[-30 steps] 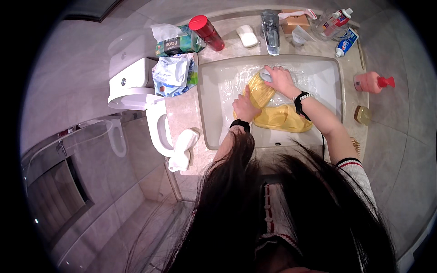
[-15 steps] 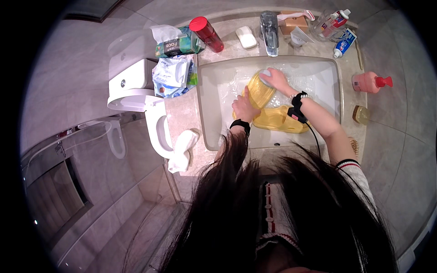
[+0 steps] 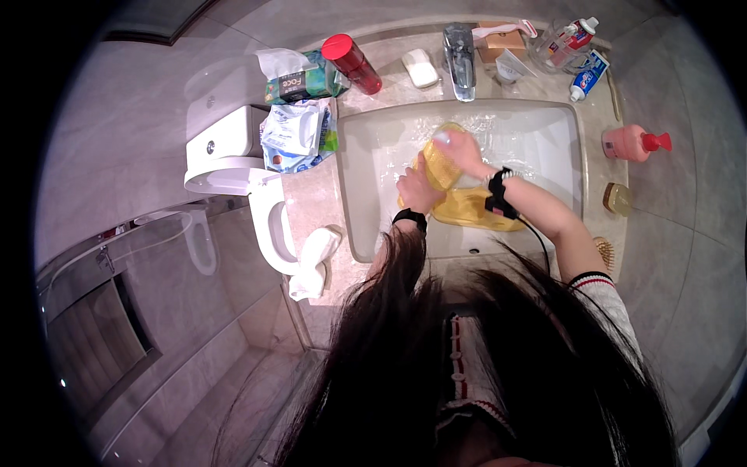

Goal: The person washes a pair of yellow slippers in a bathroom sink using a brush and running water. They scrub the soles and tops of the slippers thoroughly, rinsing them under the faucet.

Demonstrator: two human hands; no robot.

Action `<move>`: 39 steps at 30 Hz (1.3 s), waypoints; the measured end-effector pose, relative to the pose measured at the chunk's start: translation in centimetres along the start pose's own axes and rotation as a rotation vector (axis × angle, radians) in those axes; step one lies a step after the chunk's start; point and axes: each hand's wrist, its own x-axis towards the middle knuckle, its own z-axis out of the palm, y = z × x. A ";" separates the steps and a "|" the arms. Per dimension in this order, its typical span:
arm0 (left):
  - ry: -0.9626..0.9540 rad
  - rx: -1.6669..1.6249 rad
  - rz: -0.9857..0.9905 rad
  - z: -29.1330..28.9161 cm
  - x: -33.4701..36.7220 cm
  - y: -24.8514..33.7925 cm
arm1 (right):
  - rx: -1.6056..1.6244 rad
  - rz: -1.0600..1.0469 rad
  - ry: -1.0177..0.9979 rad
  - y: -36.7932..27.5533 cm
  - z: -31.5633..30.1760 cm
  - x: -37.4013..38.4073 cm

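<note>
A yellow slipper (image 3: 438, 173) stands tilted in the white sink (image 3: 369, 159), its textured sole turned up toward me. My left hand (image 3: 418, 191) is closed around its near left side. Against the sole, my right hand (image 3: 465, 156) presses a small pale scrub brush (image 3: 442, 138); the hand is blurred and covers most of the brush. Just to the right and nearer to me lies a second yellow slipper (image 3: 471, 208), partly beneath the first one and my right wrist. Shallow water glistens on the sink's bottom beyond them.
Behind the sink stand the faucet (image 3: 461, 66), a soap bar (image 3: 420, 68) and a red bottle (image 3: 352, 64). Tissue and wipe packs (image 3: 299, 128) and a white cloth (image 3: 314, 263) lie left. A pink pump bottle (image 3: 626, 143), a small jar (image 3: 617, 199) and a hairbrush (image 3: 604, 253) line the right.
My right hand has moved slightly left and nearer to me along the sole with the scrub brush. My left hand keeps its hold on the slipper.
</note>
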 end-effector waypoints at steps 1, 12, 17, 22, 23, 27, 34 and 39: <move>-0.011 -0.001 -0.012 0.0 0.0 -0.1 | -0.106 -0.106 -0.123 -1.0 -0.1 -1.2; 0.043 -0.057 0.026 0.0 0.5 0.1 | -0.240 -0.429 0.067 2.5 1.5 -1.0; 0.014 -0.049 0.019 -0.2 -0.3 0.0 | -0.274 -0.156 -0.174 0.4 -1.7 0.8; 0.033 0.004 0.016 -0.3 -0.3 0.1 | -0.284 0.038 -0.054 2.0 -3.4 2.2; 0.016 -0.001 -0.001 -0.4 -0.1 0.3 | -0.274 -0.021 -0.076 0.9 -2.9 0.6; 0.020 0.006 0.021 -0.3 -0.2 0.1 | -0.152 -0.007 -0.212 0.2 -3.3 -2.5; 0.052 -0.011 0.052 0.2 -0.2 -0.8 | -0.207 0.263 0.030 8.8 -7.6 -0.5; -0.006 -0.072 0.046 -0.9 -0.2 -0.5 | 0.083 0.410 0.222 10.8 -5.2 0.0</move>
